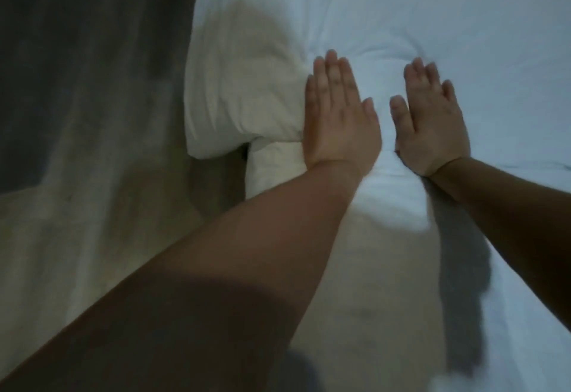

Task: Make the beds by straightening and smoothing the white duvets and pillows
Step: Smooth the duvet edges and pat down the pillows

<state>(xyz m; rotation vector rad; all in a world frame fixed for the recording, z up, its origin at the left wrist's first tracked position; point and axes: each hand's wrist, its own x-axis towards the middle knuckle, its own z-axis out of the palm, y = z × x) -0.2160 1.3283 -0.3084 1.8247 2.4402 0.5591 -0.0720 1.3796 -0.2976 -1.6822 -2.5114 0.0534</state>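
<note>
Your white duvet (432, 5) lies soft and creased ahead of you, its plump corner (241, 107) bulging left. Your left hand (340, 119) and right hand (432, 126) press flat on it side by side, fingers straight, gripping nothing.

The duvet (448, 14) fills the right and far part of the scene. The pillow (241, 98) lies along its left edge, at middle distance. The left hand (340, 122) lies flat on the duvet, touching the pillow's right side. The right hand (432, 129) lies flat on the duvet just to its right, with a narrow ridge of duvet between them. Both forearms reach in from the near side.
</note>
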